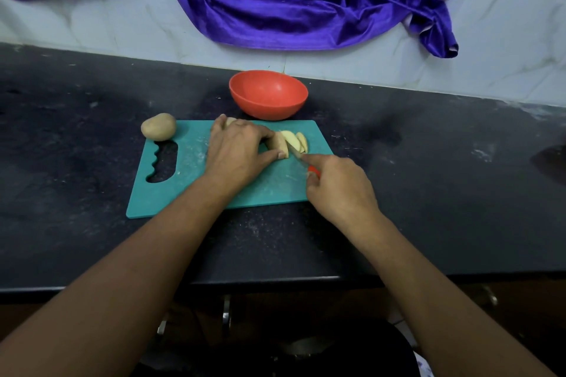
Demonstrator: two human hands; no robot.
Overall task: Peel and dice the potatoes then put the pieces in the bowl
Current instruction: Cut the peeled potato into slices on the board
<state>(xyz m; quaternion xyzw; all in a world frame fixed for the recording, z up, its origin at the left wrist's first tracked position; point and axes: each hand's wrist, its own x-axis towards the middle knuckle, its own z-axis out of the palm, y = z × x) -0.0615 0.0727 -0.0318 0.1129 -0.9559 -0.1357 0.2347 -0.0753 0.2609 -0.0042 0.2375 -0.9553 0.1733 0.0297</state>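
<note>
A person stands at a dark counter (76,147) with a teal cutting board (183,193) in front of them. The left hand (239,153) lies over a potato (280,144) near the board's centre, fingers curled round it and the thumb tip pressed against its cut end. At 3 o'clock from that hand, a few pale slices (295,139) lean against one another on the board, touching the potato's cut face. The right hand (340,190), at 4 o'clock on the board, grips a knife (297,155) by its red handle, with the forefinger stretched along the back of the blade; the blade sits just beside the cut end, between potato and slices. A whole, unpeeled potato (158,127) rests at the board's 10 o'clock corner, half on the counter. A red bowl (266,110) stands at 12 o'clock, just beyond the board's far edge, and nothing shows inside it. A purple cloth (291,0) hangs down the white tiled wall (505,55) behind.
</note>
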